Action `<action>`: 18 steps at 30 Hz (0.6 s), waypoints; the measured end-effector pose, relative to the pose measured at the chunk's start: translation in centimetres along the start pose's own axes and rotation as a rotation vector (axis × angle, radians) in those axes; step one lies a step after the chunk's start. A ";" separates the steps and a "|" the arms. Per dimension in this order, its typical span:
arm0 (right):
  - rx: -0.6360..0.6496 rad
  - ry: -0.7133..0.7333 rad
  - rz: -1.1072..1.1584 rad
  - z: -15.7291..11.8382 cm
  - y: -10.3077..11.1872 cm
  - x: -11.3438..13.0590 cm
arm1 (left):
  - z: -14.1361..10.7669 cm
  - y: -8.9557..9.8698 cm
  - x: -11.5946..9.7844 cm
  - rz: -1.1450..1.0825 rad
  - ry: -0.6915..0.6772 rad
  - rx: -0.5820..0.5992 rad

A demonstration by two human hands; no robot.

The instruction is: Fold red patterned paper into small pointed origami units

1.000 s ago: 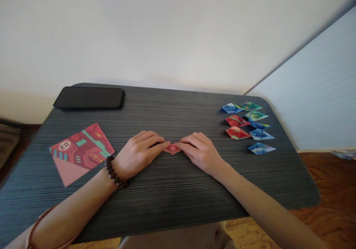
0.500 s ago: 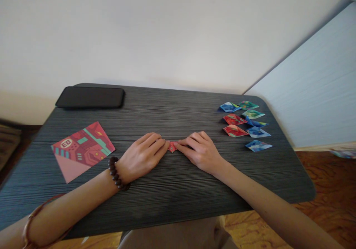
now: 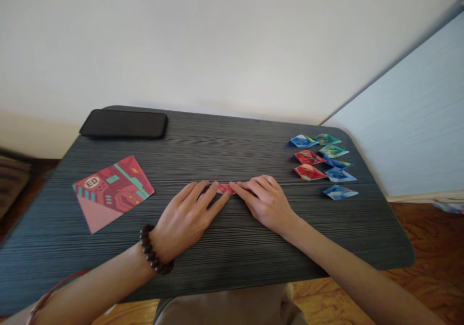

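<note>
left hand (image 3: 185, 214): palm down, spread | right hand (image 3: 267, 203): palm down, bunched | 2 forearms (image 3: 328, 257) angled inward

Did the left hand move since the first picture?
Yes. The left hand moved toward the table's near edge: its bracelet overlapped the flat red paper before, and now sits clear of it.

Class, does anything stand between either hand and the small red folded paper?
Nothing visible does: the left hand and right hand both touch the small red folded paper, partly covering it. The patterned sheet lies apart, to the left.
</note>
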State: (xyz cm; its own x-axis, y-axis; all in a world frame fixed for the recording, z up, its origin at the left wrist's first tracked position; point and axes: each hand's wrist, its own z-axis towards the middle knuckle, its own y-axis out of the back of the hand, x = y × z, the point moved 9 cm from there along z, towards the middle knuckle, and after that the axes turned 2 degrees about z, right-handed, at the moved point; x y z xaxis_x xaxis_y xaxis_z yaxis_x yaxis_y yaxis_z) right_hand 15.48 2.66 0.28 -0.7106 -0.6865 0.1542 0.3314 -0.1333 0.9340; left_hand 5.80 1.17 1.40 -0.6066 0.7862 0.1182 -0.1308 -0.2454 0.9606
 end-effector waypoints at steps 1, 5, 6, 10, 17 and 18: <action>0.023 -0.002 -0.016 0.2 -0.1 0.1 | 0.0 0.0 -0.1 0.014 0.006 0.005; 0.074 -0.015 -0.067 0.7 -0.3 0.5 | 0.0 0.0 -0.3 0.039 0.032 0.025; 0.067 -0.024 -0.062 0.7 -0.3 0.5 | 0.0 -0.1 -0.3 0.033 0.038 0.027; 0.001 -0.068 0.003 0.1 0.0 0.0 | -0.1 -0.4 0.0 -0.004 0.058 0.049; 0.044 -0.061 0.007 0.4 -0.6 -0.2 | 0.9 -0.7 0.8 -0.070 0.067 0.058; 0.052 -0.067 -0.006 0.6 -0.6 -0.3 | 1.3 -0.8 1.1 -0.076 0.074 0.066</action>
State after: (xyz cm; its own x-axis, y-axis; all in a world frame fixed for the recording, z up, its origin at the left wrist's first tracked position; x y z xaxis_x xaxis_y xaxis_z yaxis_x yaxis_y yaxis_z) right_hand 15.17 3.37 -0.10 -0.7528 -0.6365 0.1679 0.2955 -0.0989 0.9502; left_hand 6.19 2.98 1.12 -0.6531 0.7568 0.0279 -0.1281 -0.1466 0.9809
